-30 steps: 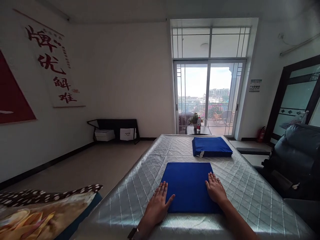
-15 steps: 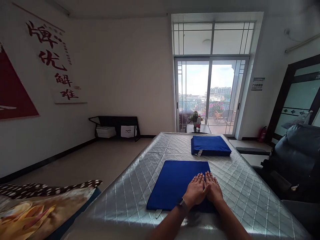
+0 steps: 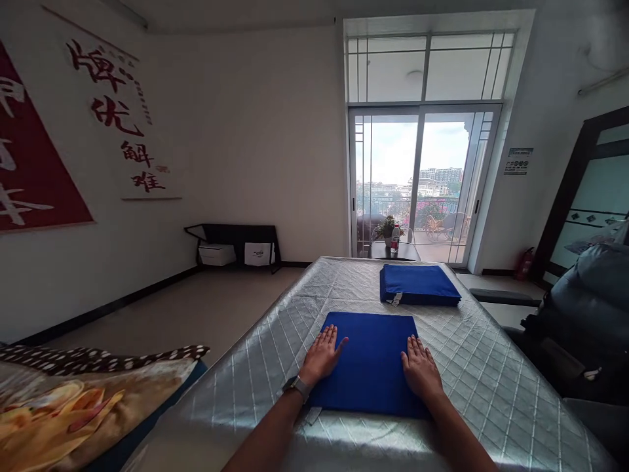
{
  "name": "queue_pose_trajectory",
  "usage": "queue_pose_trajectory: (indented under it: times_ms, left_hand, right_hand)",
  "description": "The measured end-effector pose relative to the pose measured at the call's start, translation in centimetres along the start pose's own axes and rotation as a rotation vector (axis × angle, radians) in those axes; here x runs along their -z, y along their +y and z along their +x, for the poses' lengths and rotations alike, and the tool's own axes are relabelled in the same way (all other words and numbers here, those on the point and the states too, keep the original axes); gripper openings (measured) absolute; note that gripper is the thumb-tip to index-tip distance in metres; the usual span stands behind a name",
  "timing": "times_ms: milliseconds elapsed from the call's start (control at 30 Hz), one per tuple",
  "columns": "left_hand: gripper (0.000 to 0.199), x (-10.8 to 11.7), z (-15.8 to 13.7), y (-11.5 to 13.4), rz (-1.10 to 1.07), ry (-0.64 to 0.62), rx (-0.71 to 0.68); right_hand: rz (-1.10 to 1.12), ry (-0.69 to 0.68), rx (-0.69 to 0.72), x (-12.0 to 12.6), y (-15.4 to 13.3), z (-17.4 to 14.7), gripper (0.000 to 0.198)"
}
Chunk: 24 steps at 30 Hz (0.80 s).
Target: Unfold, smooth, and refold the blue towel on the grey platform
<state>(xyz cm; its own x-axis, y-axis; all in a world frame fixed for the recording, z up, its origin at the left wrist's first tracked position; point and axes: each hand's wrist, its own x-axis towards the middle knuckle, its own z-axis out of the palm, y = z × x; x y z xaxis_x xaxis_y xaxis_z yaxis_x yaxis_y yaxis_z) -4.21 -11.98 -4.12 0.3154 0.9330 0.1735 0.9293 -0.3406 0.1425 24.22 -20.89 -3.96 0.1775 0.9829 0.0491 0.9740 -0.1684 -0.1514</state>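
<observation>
- While both palms lie flat, the left hand (image 3: pixel 322 356) presses the left edge of the folded blue cloth (image 3: pixel 369 362) and the right hand (image 3: pixel 420 371) its right edge; fingers spread, gripping nothing.
- The cloth lies on the quilted silver table (image 3: pixel 491 373), near the person.
- The step looks like smoothing a finished fold.
- Lifting it toward the blue stack (image 3: pixel 417 284), well apart, would call for fingers tucked under both edges.
</observation>
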Motion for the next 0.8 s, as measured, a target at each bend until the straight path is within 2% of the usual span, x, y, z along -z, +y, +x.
queue_pose_trajectory:
  times_ms: [67, 133, 267, 433, 633, 800]
  left_hand:
    - [0.083, 0.2, -0.2, -2.1, 0.006, 0.006, 0.049]
    - [0.086, 0.3, -0.5, -3.0, -0.002, 0.006, 0.072]
    - [0.088, 0.2, -0.6, -2.9, -0.029, 0.023, 0.084]
    - [0.085, -0.4, -0.4, -3.0, -0.03, 0.058, 0.075]
    - [0.084, -0.3, -0.3, -3.3, -0.048, 0.067, 0.066]
    - [0.084, -0.3, -0.4, -3.3, -0.048, 0.06, 0.072]
  right_hand:
    - [-0.011, -0.002, -0.009, -0.2, 0.0, 0.1, 0.066]
    - [-0.025, -0.002, -0.014, -0.3, 0.0, 0.1, 0.066]
    - [-0.07, -0.019, -0.024, -0.3, -0.2, 0.2, 0.067]
    - [-0.145, -0.074, -0.022, 0.9, -0.5, 1.0, 0.067]
    - [-0.132, -0.022, -0.005, 2.5, -0.7, 4.3, 0.065]
    - [-0.057, -0.003, -0.021, 2.2, -0.8, 7.5, 0.065]
